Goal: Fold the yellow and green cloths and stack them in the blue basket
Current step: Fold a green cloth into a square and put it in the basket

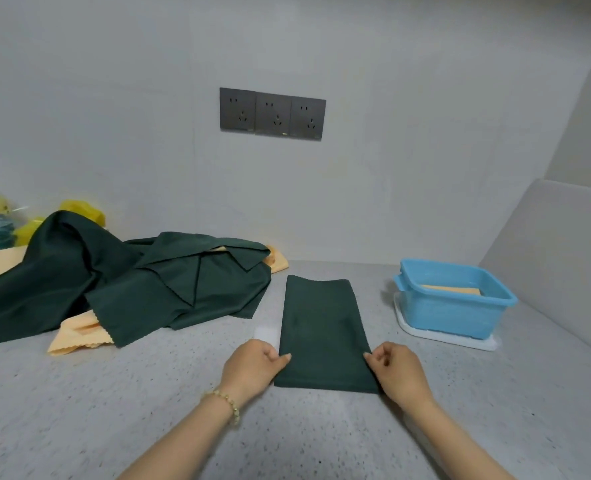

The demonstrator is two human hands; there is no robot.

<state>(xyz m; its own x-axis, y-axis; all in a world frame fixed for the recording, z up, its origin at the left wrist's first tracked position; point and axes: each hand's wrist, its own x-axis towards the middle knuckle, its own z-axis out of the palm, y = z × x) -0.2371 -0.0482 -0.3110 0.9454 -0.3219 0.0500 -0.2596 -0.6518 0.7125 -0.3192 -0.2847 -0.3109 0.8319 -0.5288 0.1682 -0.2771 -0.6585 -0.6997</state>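
Pinching green cloth (323,334) (smooth, rectangular).

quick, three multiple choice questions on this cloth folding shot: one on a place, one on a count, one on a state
1. Where is the blue plastic basket?
A. left of the folded dark green cloth
B. right of it, on a white tray
C. hanging on the wall

2. How many dark grey wall sockets are there?
A. two
B. three
C. four

3. What are the left hand and right hand doing?
A. pinching the folded cloth's near side edges
B. lying flat, palms up
C. lifting the basket

Answers: 1 B, it stands right of the cloth on the tray. 2 B, three plates sit side by side. 3 A, curled fingers grip both side edges.
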